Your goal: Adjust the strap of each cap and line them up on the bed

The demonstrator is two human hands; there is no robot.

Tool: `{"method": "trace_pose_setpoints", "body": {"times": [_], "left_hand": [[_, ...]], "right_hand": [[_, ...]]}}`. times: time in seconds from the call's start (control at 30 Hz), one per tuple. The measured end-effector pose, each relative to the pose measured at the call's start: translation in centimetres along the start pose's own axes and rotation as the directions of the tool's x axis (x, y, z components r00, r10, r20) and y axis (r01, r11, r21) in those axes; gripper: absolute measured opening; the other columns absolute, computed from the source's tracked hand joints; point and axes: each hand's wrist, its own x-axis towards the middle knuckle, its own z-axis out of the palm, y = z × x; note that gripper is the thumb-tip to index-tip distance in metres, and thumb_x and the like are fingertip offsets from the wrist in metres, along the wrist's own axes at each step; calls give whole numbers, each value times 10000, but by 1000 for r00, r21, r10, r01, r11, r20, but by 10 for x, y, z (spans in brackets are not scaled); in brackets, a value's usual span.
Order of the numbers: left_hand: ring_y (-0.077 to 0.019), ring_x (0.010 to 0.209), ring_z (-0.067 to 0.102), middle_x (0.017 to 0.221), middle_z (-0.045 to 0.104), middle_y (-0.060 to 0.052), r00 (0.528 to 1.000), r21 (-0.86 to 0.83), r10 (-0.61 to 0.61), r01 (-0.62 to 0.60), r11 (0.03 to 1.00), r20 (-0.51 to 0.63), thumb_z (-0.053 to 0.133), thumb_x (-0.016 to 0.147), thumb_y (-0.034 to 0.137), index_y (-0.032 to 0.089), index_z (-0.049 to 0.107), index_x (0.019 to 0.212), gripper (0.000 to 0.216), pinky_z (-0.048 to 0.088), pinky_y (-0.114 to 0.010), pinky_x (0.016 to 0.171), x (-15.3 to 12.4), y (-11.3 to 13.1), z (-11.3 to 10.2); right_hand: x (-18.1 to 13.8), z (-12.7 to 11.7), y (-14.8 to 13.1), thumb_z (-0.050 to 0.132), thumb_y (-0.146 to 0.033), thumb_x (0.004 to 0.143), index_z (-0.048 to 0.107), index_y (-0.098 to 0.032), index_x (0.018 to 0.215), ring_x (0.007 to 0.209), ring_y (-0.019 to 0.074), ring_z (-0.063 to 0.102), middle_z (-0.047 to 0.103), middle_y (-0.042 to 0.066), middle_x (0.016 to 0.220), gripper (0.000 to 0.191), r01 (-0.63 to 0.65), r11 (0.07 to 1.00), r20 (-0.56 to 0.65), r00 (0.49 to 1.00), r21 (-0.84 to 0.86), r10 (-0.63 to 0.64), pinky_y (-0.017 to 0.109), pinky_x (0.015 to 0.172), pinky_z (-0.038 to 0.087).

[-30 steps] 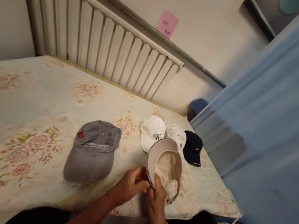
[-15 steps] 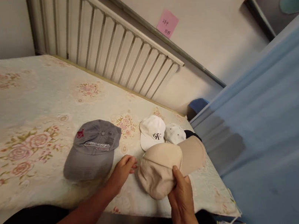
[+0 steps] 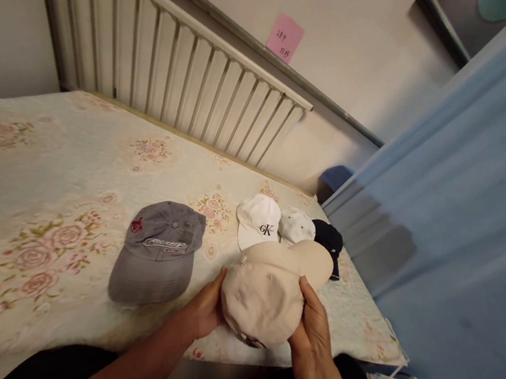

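Between my two hands is a beige baseball cap (image 3: pixel 262 296), held above the bed with its crown toward me and its brim pointing right. My right hand (image 3: pixel 310 326) grips its right side near the brim, thumb on top and the other fingers underneath. At the cap's left edge, my left hand (image 3: pixel 208 307) holds on, its fingertips hidden behind the fabric. A grey cap (image 3: pixel 161 247) with lettering lies on the bed, left of the beige one. Just beyond the beige cap sit a white cap (image 3: pixel 257 217) with black letters, a second white cap (image 3: pixel 297 226) and a black cap (image 3: pixel 328 238).
The flowered bed sheet (image 3: pixel 137 175) spreads under the caps. A slatted metal headboard (image 3: pixel 200 89) runs along the far side, with a pink note (image 3: pixel 285 37) on the wall above. A blue curtain (image 3: pixel 466 214) hangs at the right; a dark blue object (image 3: pixel 334 178) stands in the far corner.
My left hand has moved right and taken hold of the beige cap's left side. The cap has turned, its brim drawing back left and uncovering more of the black cap.
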Motion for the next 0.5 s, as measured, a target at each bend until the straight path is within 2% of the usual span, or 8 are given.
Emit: {"method": "trace_pose_setpoints", "body": {"times": [0.1,0.23,0.33,0.5], "left_hand": [[-272,957,650,907,727,-134,1000,29,-6,5,1000,23,332,832,689,123,667,959,669,488,-370,769,2,-1,0],[-271,896,666,773,712,-109,1000,80,-19,19,997,-2,333,804,724,107,664,914,709,484,-376,725,5,-1,-3],[-260,862,675,714,701,-77,1000,55,6,-6,998,-9,378,815,686,124,658,896,632,484,-379,718,7,-1,-6],[-263,822,674,657,698,-42,996,-49,29,-24,999,89,476,810,599,165,653,817,469,495,-379,726,11,-7,-13]], "right_hand": [[0,-1,-3,596,-407,818,646,-144,1132,1047,253,656,751,100,938,413,10,1000,36,999,-28,-9,466,997,464],[0,-2,-5,584,-368,822,674,-146,1071,1084,234,640,751,97,940,346,-17,1000,10,1000,27,17,437,1023,444],[1,-5,-5,598,-349,799,696,-157,1008,1062,229,652,755,87,922,300,-21,999,19,1000,41,20,429,1037,428],[3,-10,-1,601,-352,789,700,-144,1006,1060,263,651,751,111,932,316,28,1000,76,997,-3,-28,493,1035,413]]}}
